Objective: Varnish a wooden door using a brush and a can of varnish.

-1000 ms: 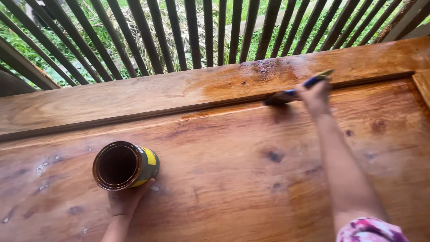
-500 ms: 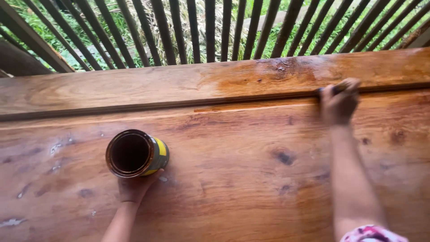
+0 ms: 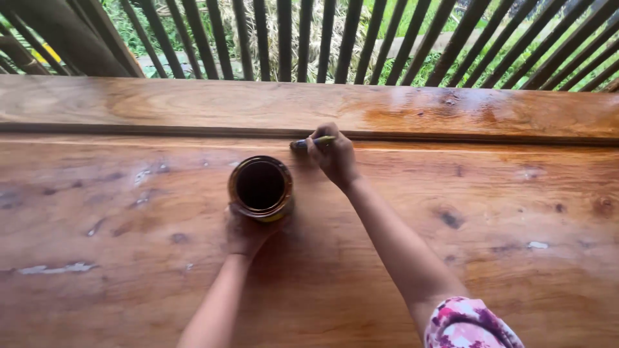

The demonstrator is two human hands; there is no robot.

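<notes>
Right hand (image 3: 333, 156), grip on brush (image 3: 311, 142), now leftward beside can (image 3: 260, 188).

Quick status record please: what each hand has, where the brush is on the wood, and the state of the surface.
left hand: holds the open tin can from below, dark liquid inside
right hand: grips a paintbrush, bristles pointing left
brush position: at the groove between the upper plank and the wide wooden panel
surface: glossy wet patch on the plank's right part; pale scuffs on the panel's left
background: dark slatted railing, greenery behind
</notes>
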